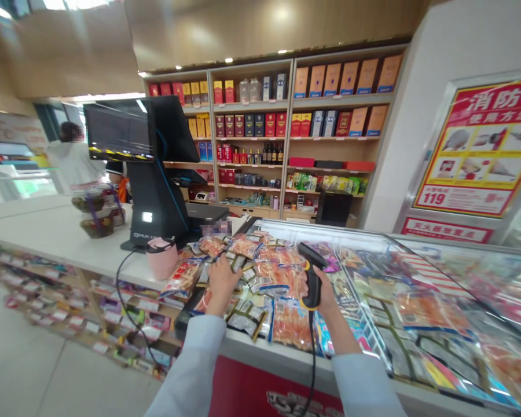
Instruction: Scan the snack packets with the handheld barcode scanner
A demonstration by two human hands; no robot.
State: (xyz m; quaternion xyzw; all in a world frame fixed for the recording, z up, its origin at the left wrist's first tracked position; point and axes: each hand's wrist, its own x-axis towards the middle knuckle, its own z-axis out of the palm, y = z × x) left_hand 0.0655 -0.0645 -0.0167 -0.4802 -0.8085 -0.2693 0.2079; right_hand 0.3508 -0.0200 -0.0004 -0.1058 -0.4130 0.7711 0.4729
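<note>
My right hand (327,292) is wrapped round the grip of a black and yellow barcode scanner (313,285). Its head tilts up toward the left, and a dark cable (313,359) hangs from the handle. On the left, my left hand (223,282) lies over a pile of clear snack packets with its fingers apart, touching the packets. Pinkish-orange snack packets (274,271) spread between both hands. Nearer to me lie a silvery-green packet (246,317) and another pinkish snack packet (292,324). A red and white packet (182,277) sits left of my left hand.
A black checkout terminal (160,191) and a pink cup (162,259) stand on the white counter (65,231). Right of the pile is a glass-topped case (434,278) with more packets. Boxed goods fill the back shelves (252,124). A person (72,159) stands far left.
</note>
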